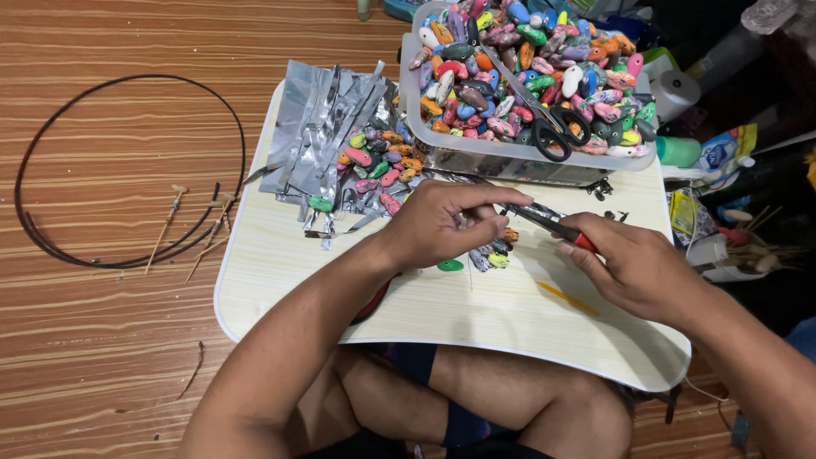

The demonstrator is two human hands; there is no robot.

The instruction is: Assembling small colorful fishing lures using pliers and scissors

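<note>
1. Crossed legs (476, 399) sit at 6 o'clock, under the lap table (357, 297).
2. Left hand (442, 225) is at centre, fingers pinched shut on a small piece; can't tell what kind.
3. Right hand (637, 268) at 4 o'clock clamps red-handled pliers (548, 221), tips touching that piece.
4. Loose painted lures (489, 255) lie just under the left hand.
5. Clear tub (510, 157) of lures at 12 o'clock, black scissors (552, 127) on top.
6. Foil strips (323, 136) at 11 o'clock; black wire hoop (127, 255) on the floor at 9.

Piece in left hand (442, 223) grip hidden
</note>
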